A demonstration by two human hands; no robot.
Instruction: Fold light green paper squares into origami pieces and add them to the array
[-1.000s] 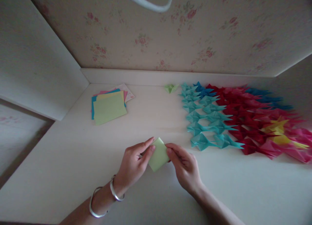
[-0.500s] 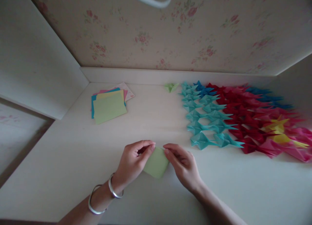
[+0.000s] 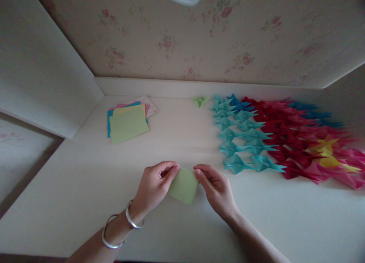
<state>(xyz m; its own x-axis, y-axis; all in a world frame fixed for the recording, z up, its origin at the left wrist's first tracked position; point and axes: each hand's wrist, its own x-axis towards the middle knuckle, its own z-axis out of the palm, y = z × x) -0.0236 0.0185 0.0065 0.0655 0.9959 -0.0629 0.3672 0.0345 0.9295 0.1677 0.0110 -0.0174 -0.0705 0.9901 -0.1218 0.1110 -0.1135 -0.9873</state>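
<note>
A small light green square of paper (image 3: 184,187) is held over the near middle of the white table. My left hand (image 3: 158,181) pinches its upper left corner between thumb and fingers. At the upper right corner, my right hand (image 3: 212,187) grips the paper the same way. The sheet looks smooth and tilts slightly, its lower edge hanging toward me. Two silver bangles (image 3: 132,217) circle my left wrist. The thumbs partly hide both upper corners.
Rows of folded paper cranes, turquoise (image 3: 236,163), red (image 3: 291,168) and other colours, cover the right side. One light green crane (image 3: 201,101) sits near the back wall. A stack of coloured paper sheets (image 3: 128,124) lies at the back left. A white cabinet side (image 3: 42,65) bounds the left.
My hands have moved slightly apart along the paper's top edge, and more of its upper part shows between them. The paper has turned slightly. The cranes and the stack stay put.
</note>
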